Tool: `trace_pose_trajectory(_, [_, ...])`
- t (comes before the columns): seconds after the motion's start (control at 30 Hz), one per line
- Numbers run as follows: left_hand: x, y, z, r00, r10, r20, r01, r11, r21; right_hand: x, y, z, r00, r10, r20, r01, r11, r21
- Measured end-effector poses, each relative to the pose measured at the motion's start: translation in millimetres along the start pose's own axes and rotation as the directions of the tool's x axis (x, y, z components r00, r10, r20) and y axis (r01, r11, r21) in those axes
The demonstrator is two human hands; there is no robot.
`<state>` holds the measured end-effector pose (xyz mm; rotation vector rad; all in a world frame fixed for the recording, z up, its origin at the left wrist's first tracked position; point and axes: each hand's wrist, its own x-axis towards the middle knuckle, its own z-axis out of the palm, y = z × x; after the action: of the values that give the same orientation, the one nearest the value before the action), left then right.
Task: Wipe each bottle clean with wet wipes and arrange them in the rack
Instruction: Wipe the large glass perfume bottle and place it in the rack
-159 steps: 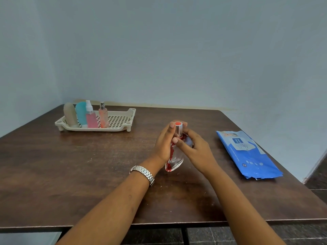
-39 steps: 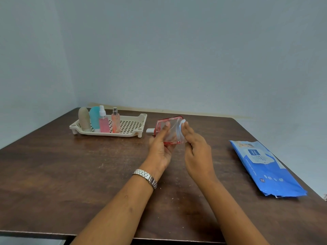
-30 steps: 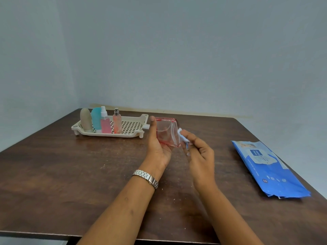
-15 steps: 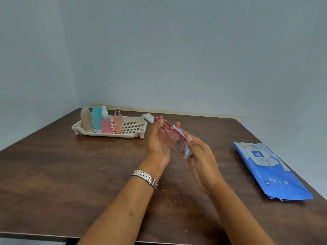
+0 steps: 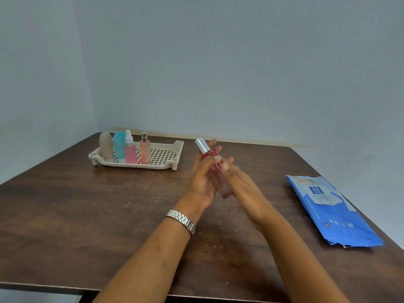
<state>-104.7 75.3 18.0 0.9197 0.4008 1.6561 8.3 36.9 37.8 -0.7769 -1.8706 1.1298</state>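
Touching one bottle (image 5: 210, 154), left hand (image 5: 202, 180), right hand (image 5: 244, 186); four bottles (image 5: 130, 153) in rack (image 5: 166, 166).

Five bottles are counted: tan plastic bottle (image 5: 106, 147), teal plastic bottle (image 5: 119, 145), pink spray bottle (image 5: 130, 153), peach spray bottle (image 5: 145, 153) at left; silver-capped red glass bottle (image 5: 210, 153), centre. One beige perforated rack (image 5: 153, 166) and one blue wipes pack (image 5: 328, 206) are seen.
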Motion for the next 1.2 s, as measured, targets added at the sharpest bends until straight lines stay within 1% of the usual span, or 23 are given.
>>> trace_pose_trajectory(0.07, [1,1,-2,1.0,0.014,-0.014,-0.014,1.0,0.027,-2,3,0,0.999,0.015,-0.041,-0.018,0.997,-0.071])
trace_pose_trajectory(0.13, [2,1,-5,0.998,0.039,-0.042,-0.037,0.999,0.037,-5,6,2,0.992,-0.013,-0.126,-0.012,0.98,-0.198])
trace_pose_trajectory(0.23, [3,1,-6,0.994,0.054,-0.093,-0.054,0.999,0.001,-8,5,6,0.95,-0.182,-0.252,0.077,0.923,-0.377])
trace_pose_trajectory(0.3, [4,0,-7,0.995,0.038,-0.095,-0.044,0.997,-0.062,-8,2,6,0.934,-0.264,-0.24,0.131,0.879,-0.459])
trace_pose_trajectory(0.37, [4,1,-7,0.999,0.02,-0.05,-0.025,0.995,-0.096,-6,-2,4,0.946,-0.279,-0.164,0.159,0.842,-0.516])
trace_pose_trajectory(0.4, [3,0,-8,1.0,0.019,-0.017,-0.021,0.996,-0.088,-4,-4,3,0.957,-0.262,-0.123,0.166,0.846,-0.507])
trace_pose_trajectory(0.47, [2,-2,-6,0.999,0.015,0.041,-0.014,0.999,-0.042,0,-6,-3,0.981,-0.189,-0.053,0.149,0.891,-0.428])
trace_pose_trajectory(0.53, [0,-6,-4,0.999,0.013,0.042,-0.014,1.0,0.015,4,0,-10,0.996,-0.087,-0.03,0.073,0.941,-0.332])
trace_pose_trajectory(0.6, [0,-9,-2,0.999,0.034,0.007,-0.034,0.997,0.072,4,7,-13,0.999,-0.018,-0.038,0.006,0.954,-0.3])
trace_pose_trajectory(0.67, [0,-10,-4,0.998,0.065,-0.024,-0.062,0.989,0.132,3,14,-12,0.996,0.0,-0.095,-0.03,0.945,-0.324])
trace_pose_trajectory(0.73, [0,-11,-6,0.995,0.077,-0.059,-0.065,0.981,0.184,1,19,-9,0.982,-0.021,-0.189,-0.048,0.935,-0.352])
trace_pose_trajectory(0.8, [-1,-12,-8,0.989,0.105,-0.106,-0.075,0.963,0.26,-1,20,-4,0.954,-0.068,-0.293,-0.056,0.917,-0.395])
trace_pose_trajectory(0.87, [0,-12,-10,0.983,0.125,-0.131,-0.075,0.94,0.334,-2,21,-1,0.92,-0.084,-0.384,-0.079,0.917,-0.39])
trace_pose_trajectory(0.9, [1,-10,-10,0.986,0.111,-0.126,-0.063,0.941,0.333,-2,22,-1,0.903,-0.089,-0.42,-0.085,0.922,-0.379])
trace_pose_trajectory(0.93, [2,-7,-9,0.99,0.079,-0.12,-0.04,0.954,0.299,-2,24,-2,0.887,-0.082,-0.455,-0.095,0.931,-0.353])
trace_pose_trajectory(0.97, [3,-4,-8,0.992,0.032,-0.119,-0.002,0.97,0.244,-3,25,-5,0.874,-0.06,-0.483,-0.096,0.952,-0.291])
trace_pose_trajectory(1.0, [3,-1,-7,0.993,-0.015,-0.117,0.037,0.98,0.196,-4,25,-9,0.865,-0.009,-0.501,-0.083,0.983,-0.162])
trace_pose_trajectory(1.03, [3,2,-7,0.991,-0.056,-0.117,0.076,0.983,0.166,-4,25,-12,0.87,0.057,-0.49,-0.059,0.998,0.011])
trace_pose_trajectory(1.07, [4,3,-7,0.99,-0.087,-0.113,0.104,0.982,0.157,-6,23,-15,0.885,0.12,-0.449,-0.043,0.983,0.178])
trace_pose_trajectory(1.1, [4,4,-7,0.989,-0.109,-0.096,0.123,0.98,0.158,-6,22,-18,0.901,0.158,-0.403,-0.036,0.955,0.296])
trace_pose_trajectory(1.13, [4,4,-8,0.99,-0.126,-0.064,0.135,0.978,0.157,-6,22,-19,0.912,0.19,-0.363,-0.048,0.93,0.364])
trace_pose_trajectory(1.2, [3,3,-7,0.987,-0.155,0.05,0.149,0.984,0.099,-5,22,-18,0.92,0.238,-0.311,-0.085,0.897,0.435])
